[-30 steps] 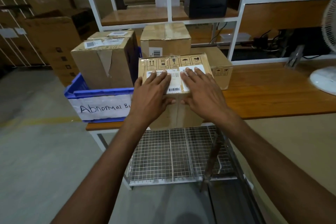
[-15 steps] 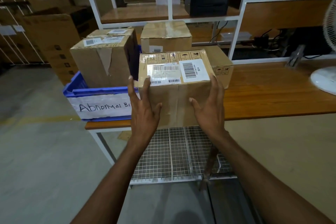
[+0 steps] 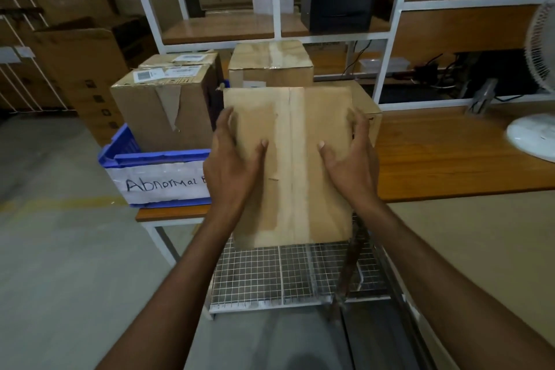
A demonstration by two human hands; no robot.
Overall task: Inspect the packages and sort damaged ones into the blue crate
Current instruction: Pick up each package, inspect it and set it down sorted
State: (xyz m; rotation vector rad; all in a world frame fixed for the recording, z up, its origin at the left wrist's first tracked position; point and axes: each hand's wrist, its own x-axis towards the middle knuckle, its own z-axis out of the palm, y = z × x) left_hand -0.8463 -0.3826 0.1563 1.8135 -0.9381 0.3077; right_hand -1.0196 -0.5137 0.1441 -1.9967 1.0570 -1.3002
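Head camera: a cardboard package is held up over the front edge of the tabletop, just right of the blue crate. It is clamped between the left hand and right hand, fingers curled round its sides, thumbs laid on its taped face.

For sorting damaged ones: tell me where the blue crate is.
Head view, left of centre: blue crate on the wooden table, far left, beside the held box.
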